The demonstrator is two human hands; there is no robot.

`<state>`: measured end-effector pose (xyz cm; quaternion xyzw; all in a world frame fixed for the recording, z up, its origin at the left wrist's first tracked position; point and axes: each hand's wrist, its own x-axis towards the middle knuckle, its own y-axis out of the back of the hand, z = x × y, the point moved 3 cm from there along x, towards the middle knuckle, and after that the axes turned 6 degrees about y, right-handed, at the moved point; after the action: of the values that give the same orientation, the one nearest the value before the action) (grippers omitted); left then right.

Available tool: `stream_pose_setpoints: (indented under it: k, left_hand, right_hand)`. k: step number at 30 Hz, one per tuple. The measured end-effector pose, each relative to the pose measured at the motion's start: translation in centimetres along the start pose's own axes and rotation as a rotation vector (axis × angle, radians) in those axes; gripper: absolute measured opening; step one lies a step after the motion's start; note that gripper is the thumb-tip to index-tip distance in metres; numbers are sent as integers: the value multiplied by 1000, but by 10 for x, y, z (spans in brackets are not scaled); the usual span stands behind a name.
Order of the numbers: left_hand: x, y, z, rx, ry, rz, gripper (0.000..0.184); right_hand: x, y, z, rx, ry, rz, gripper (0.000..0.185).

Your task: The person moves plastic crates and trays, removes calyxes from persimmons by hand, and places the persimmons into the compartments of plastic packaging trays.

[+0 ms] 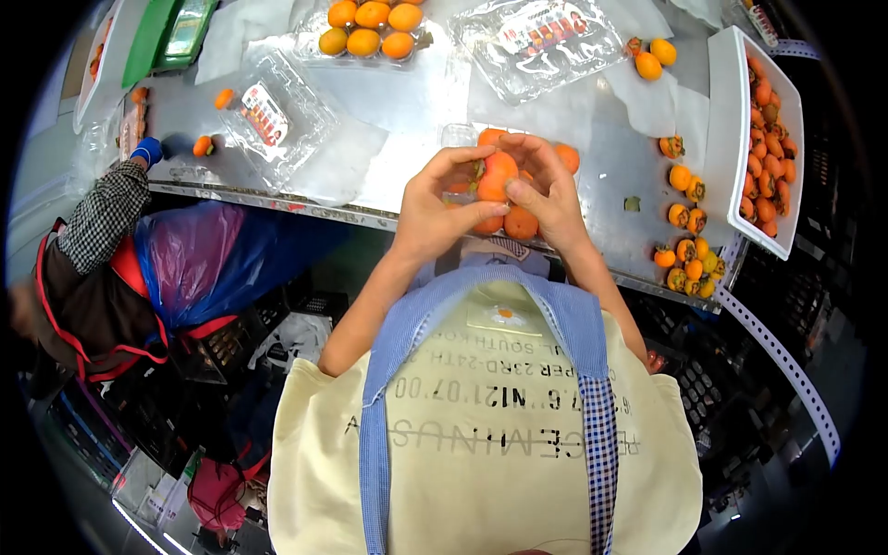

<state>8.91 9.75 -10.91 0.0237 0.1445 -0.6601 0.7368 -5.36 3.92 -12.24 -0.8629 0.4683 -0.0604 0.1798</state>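
Note:
Between my two hands is an orange persimmon (pixel 498 176), its leafy end turned to the left. My left hand (pixel 437 205) curves around that left side, and my right hand (pixel 546 190) has its thumb against the fruit's right side. Both hands are closed on it, above a clear plastic tray (pixel 450 136) near the table's front edge. More persimmons (pixel 521 223) lie in the tray below and around my fingers, partly hidden by my hands.
A white crate (pixel 728 129) of persimmons (pixel 768 157) stands at the right, with loose yellow-orange fruit (pixel 681 177) beside it. Clear packs (pixel 277 120) and a filled pack (pixel 372 43) lie farther back. A co-worker's blue-gloved hand (pixel 148 151) is at the left.

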Motion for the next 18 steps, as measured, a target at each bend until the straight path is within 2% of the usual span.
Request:
stream_pose_setpoints:
  k: [1, 4, 7, 10, 13, 15, 18]
  left_hand:
    - [1, 2, 3, 83, -57, 25, 57]
    - [1, 3, 7, 265, -189, 85, 56]
    - [1, 0, 4, 292, -237, 70, 56]
    - [1, -1, -3, 167, -186, -55, 65]
    - [-3, -6, 7, -149, -33, -165, 65]
    - [-1, -5, 5, -161, -9, -152, 62]
    - [0, -5, 4, -137, 52, -106, 52]
  right_hand:
    - [1, 2, 6, 14, 12, 9, 49]
    - [-4, 0, 6, 122, -192, -91, 49]
    - [-11, -1, 16, 210, -159, -52, 48]
    - [-13, -6, 0, 117, -88, -93, 49]
    - [-15, -3, -5, -29, -12, -64, 50]
    - [-17, -3, -8, -120, 0, -9, 53]
    - [-17, -2, -10, -458, 120, -15, 55]
